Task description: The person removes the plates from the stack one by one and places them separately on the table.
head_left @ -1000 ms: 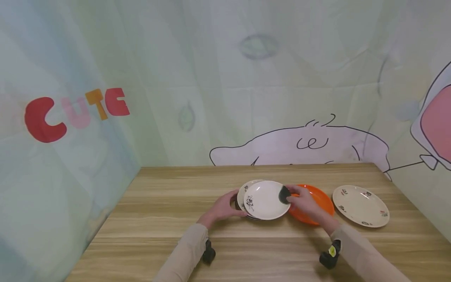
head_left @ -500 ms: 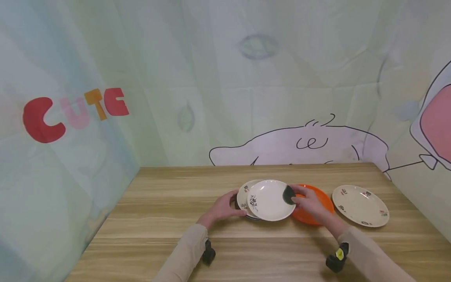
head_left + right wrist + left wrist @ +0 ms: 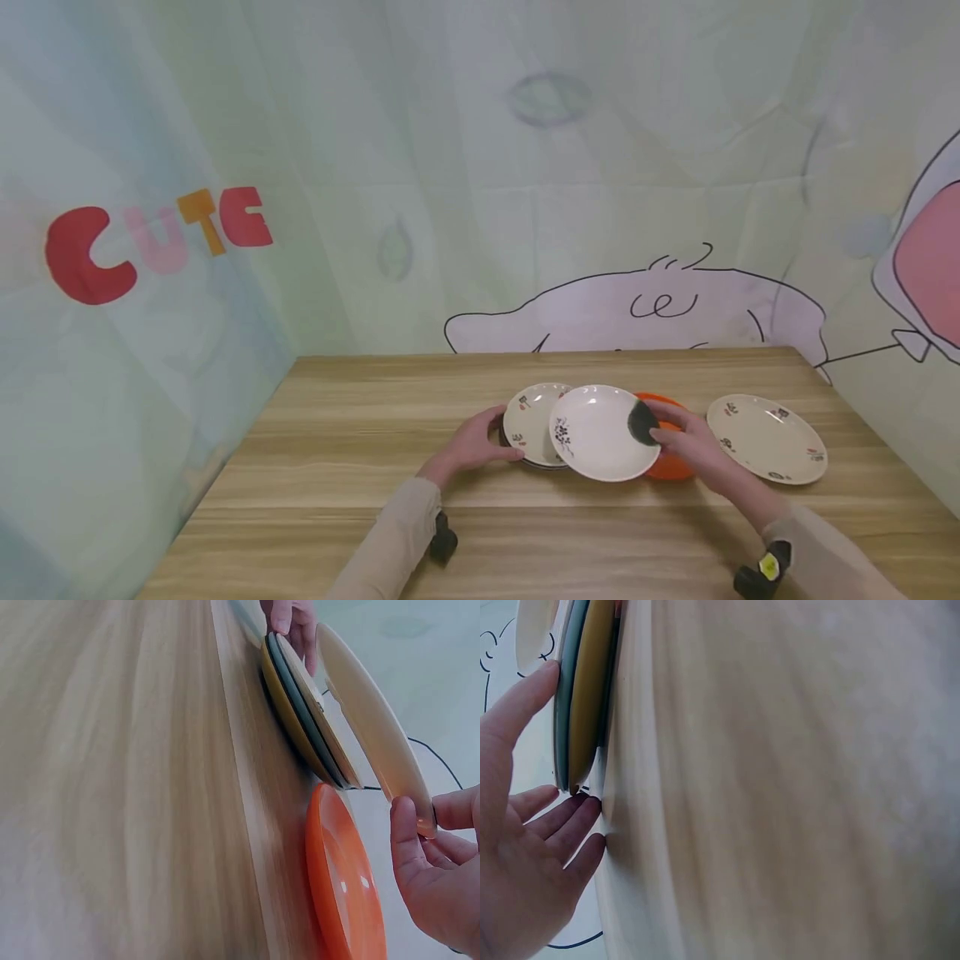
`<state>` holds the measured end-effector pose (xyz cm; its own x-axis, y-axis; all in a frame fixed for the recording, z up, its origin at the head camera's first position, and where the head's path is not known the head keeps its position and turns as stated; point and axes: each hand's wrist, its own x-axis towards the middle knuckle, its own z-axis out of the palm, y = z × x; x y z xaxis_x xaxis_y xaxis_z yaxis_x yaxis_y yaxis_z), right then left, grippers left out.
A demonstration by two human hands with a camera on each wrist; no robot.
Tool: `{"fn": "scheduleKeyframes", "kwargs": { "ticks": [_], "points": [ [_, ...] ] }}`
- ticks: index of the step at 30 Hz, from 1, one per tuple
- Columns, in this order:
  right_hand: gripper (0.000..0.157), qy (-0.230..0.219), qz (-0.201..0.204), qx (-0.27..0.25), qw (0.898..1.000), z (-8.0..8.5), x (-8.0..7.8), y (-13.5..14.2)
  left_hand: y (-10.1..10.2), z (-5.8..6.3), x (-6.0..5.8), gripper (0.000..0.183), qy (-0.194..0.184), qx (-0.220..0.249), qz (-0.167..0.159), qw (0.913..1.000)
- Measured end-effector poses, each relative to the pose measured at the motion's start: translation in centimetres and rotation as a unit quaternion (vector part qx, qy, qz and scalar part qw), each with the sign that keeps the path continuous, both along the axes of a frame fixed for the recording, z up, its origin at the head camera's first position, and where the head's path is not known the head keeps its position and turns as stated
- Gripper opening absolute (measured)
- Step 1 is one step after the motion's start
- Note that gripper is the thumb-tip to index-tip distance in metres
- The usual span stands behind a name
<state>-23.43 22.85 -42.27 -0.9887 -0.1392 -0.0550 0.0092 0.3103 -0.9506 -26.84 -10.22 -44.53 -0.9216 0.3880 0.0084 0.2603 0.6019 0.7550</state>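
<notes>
My right hand [image 3: 697, 446] pinches the rim of a white plate [image 3: 596, 437] with a dark green patch and a small floral print. The plate is held up and tilted, overlapping the stack and the orange plate [image 3: 349, 877] in the head view. At the left edge of the stack rests my left hand [image 3: 474, 440], fingers spread, thumb and fingertips touching the rims. On top of that stack is a cream plate [image 3: 528, 427] with small printed motifs. Beneath it the left wrist view shows a grey-green plate [image 3: 567, 712] and a mustard-yellow plate [image 3: 589, 697].
To the right on the wooden table [image 3: 360, 433] lies a larger cream oval plate [image 3: 768, 437] with printed motifs. Behind the table's far edge hangs a printed cloth backdrop [image 3: 375, 292].
The white plate has moved right and a little toward me in my right hand, uncovering more of the cream plate below. My left hand stays at the stack.
</notes>
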Motion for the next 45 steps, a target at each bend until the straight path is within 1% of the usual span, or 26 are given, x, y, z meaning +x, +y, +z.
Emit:
{"fn": "scheduleKeyframes", "kwargs": {
  "ticks": [4,8,10,13,18,24,28,30,32,36,39,43,45],
  "points": [
    [0.049,-0.001,0.005,0.023,1.0,0.1,0.9,1.0,-0.1,0.0,0.0,0.082,0.001,-0.003,-0.002,1.0],
    [0.05,0.02,0.017,0.016,1.0,0.0,1.7,2.1,-0.1,0.0,-0.1,0.081,0.0,-0.002,-0.005,1.0],
    [0.051,0.023,0.02,0.012,0.999,-0.1,2.2,2.6,-0.1,0.0,-0.1,0.081,-0.003,-0.003,-0.005,1.0],
    [0.054,0.013,0.023,-0.005,1.0,-0.3,2.9,3.2,-0.1,0.1,0.0,0.082,-0.005,-0.006,-0.002,1.0],
    [0.055,0.008,0.035,0.0,0.999,-1.0,3.9,4.9,0.0,0.1,0.1,0.082,-0.005,-0.011,-0.004,0.9999],
    [0.057,-0.018,0.071,0.018,0.997,-1.6,4.4,7.3,0.1,0.1,0.1,0.082,-0.004,-0.012,-0.001,0.9999],
    [0.058,-0.024,0.083,0.028,0.996,-2.0,4.8,8.4,0.1,0.1,0.0,0.082,-0.007,-0.009,0.002,0.9999],
    [0.057,-0.023,0.088,0.025,0.996,-2.2,5.0,8.9,0.0,0.1,0.0,0.082,-0.007,-0.008,0.0,0.9999],
    [0.055,-0.025,0.102,0.013,0.994,-2.5,5.3,9.4,0.0,0.0,0.0,0.082,-0.009,-0.008,0.0,0.9999],
    [0.048,-0.05,0.153,-0.038,0.986,-2.9,5.7,10.5,0.0,-0.1,-0.1,0.082,-0.007,-0.011,-0.001,0.9999],
    [0.044,-0.07,0.189,-0.069,0.977,-3.1,5.9,11.0,0.0,-0.1,-0.1,0.082,-0.004,-0.013,-0.001,0.9999],
    [0.042,-0.087,0.225,-0.1,0.965,-3.3,6.1,11.4,0.0,-0.1,0.0,0.082,-0.003,-0.011,-0.002,0.9999],
    [0.041,-0.094,0.243,-0.121,0.958,-3.4,6.2,11.5,0.0,0.0,0.0,0.082,-0.005,-0.01,-0.001,0.9999]
  ]
}}
